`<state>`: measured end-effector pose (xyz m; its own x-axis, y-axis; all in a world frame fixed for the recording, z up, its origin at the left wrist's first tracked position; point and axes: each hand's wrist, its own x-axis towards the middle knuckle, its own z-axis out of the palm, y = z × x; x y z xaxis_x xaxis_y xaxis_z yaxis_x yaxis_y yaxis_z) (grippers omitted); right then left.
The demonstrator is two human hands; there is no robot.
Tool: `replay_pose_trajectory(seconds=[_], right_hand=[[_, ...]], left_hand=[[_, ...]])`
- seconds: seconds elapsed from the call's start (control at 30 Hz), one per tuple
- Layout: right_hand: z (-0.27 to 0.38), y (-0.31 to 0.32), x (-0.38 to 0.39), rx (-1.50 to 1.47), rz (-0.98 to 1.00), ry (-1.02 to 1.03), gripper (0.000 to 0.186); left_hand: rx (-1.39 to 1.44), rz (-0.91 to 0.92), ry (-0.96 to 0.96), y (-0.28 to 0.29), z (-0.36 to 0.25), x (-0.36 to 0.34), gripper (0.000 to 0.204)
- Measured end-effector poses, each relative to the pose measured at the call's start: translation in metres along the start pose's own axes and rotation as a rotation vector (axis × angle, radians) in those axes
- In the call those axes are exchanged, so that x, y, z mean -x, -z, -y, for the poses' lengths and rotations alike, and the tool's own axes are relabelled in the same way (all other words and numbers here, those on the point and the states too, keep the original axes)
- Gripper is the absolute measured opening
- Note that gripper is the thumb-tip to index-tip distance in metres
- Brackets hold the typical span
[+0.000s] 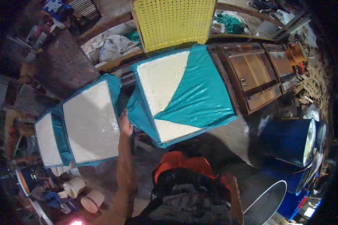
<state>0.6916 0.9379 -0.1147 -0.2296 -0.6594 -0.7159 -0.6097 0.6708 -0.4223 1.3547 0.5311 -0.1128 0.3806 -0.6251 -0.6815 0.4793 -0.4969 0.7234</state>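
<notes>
My left hand [126, 125] is closed on the loose edge of a teal plastic sheet [139, 112]. The sheet lines a shallow tray filled with a white, foam-like layer [159, 80], and a large fold of teal sheet [206, 93] lies across part of that white surface. Left of my hand are a second lined tray with a smooth white fill [90, 120] and a narrower one [49, 142]. My right hand [229, 182] is low beside my body, dark and blurred, so its fingers cannot be made out.
A yellow perforated panel [174, 24] stands behind the middle tray. Brown wooden frames [251, 71] are to the right, with blue drums [285, 138] and a thin pale hoop [283, 187] nearer me. White buckets [92, 200] sit lower left. Scrap wood [311, 90] lies far right.
</notes>
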Motion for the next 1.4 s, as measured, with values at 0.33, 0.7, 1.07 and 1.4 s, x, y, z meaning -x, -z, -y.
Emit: replay_pose_trajectory(seconds=[0.33, 0.7, 1.07, 1.4], right_hand=[[0.324, 0.055, -0.061, 0.375, -0.171, 0.533, 0.030], [0.541, -0.006, -0.261, 0.117, -0.450, 0.747, 0.054], [0.605, 0.027, -0.312, 0.242, -0.439, 0.640, 0.031], [0.612, 0.005, -0.309, 0.536, -0.391, 0.658, 0.041]], left_hand=[[-0.681, 0.461, -1.380, -0.232, 0.035, 0.213, 0.036], [-0.948, -0.070, -1.003, -0.034, 0.100, 0.182, 0.061], [-0.860, -0.060, -0.694, -0.014, 0.122, 0.201, 0.023], [-0.818, 0.351, -0.355, -0.011, 0.146, 0.221, 0.020]])
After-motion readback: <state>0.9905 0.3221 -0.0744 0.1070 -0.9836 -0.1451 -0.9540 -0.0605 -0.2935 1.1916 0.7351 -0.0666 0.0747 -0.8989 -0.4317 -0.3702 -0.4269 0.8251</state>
